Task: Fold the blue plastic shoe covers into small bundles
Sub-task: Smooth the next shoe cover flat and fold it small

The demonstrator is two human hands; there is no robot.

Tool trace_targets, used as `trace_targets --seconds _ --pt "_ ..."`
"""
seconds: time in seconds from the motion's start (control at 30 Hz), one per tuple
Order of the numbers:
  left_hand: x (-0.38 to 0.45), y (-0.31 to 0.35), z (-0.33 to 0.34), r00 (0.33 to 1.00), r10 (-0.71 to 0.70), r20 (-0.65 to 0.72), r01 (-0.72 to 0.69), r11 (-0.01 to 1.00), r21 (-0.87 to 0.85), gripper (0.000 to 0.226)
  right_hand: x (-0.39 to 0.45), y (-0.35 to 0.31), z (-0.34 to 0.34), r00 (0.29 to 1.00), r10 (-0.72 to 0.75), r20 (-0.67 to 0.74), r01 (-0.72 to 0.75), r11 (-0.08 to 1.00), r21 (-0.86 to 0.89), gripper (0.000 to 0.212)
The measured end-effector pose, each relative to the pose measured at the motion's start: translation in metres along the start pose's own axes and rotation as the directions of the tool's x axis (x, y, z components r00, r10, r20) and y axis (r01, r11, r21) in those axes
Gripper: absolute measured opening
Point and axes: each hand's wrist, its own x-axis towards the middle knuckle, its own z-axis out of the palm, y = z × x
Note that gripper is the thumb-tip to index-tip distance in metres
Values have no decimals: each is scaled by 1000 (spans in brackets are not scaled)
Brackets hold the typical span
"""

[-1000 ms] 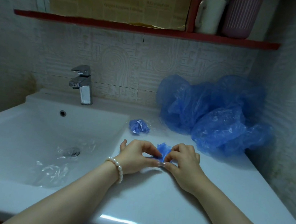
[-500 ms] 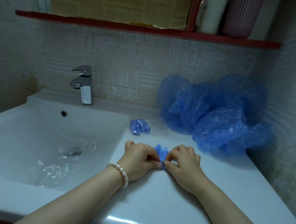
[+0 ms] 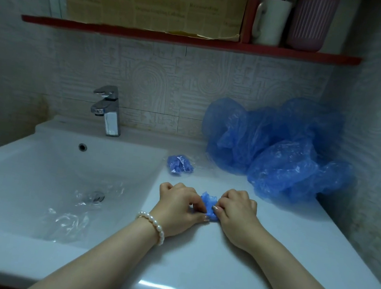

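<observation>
Fingers of my left hand (image 3: pixel 177 207) and right hand (image 3: pixel 236 211) pinch a small crumpled blue plastic shoe cover (image 3: pixel 209 206) at frame centre on the white counter (image 3: pixel 216 269); a finished blue bundle (image 3: pixel 179 164) lies just above, a loose blue heap (image 3: pixel 278 151) right.

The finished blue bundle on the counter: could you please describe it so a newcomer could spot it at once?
Start at the chrome faucet and look right along the white counter. The finished bundle lies by the basin's corner, beyond both hands. Unlike the loose pile, it is small, tight and untouched.
</observation>
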Motion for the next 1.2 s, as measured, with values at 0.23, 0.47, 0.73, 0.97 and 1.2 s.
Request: trace_targets --seconds 0.23,0.47,0.73,0.97,1.2 --pt "2 -1 -4 992 -97 84 105 990 -91 16 -13 8 -6 993 -66 -100 84 978 191 12" --pt "-3 -1 -3 997 -39 -60 36 998 -50 16 -3 0 -4 998 -69 3 69 995 76 10" --pt "-3 -1 0 997 40 -60 -36 997 67 14 -5 1 1 996 -51 -75 60 991 123 10" --pt "-2 -2 1 990 -4 -139 12 998 56 15 -3 1 -2 992 -102 -67 106 993 58 22" --pt "-2 -5 1 998 29 -51 -25 997 71 17 1 -3 -2 996 -55 68 47 992 116 15"
